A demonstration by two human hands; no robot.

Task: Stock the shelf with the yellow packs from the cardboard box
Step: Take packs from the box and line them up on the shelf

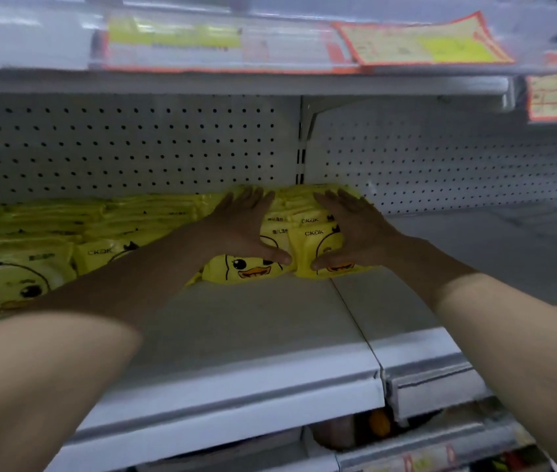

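Two stacks of yellow duck-print packs [253, 267] stand at the back of the white shelf [256, 321], against the pegboard. My left hand [243, 226] lies over the left stack, fingers straight on top and thumb across its front. My right hand [352, 229] lies the same way over the right stack [307, 240], thumb on its front face. More yellow packs [31, 253] fill the shelf's left side in rows. The cardboard box is out of view.
Behind the packs runs a white pegboard back wall [134, 144]. An upper shelf [236, 80] with yellow and orange price tags [423, 39] hangs overhead. To the right is a neighbouring shelf section [474, 253]. Lower shelves with goods show at the bottom right.
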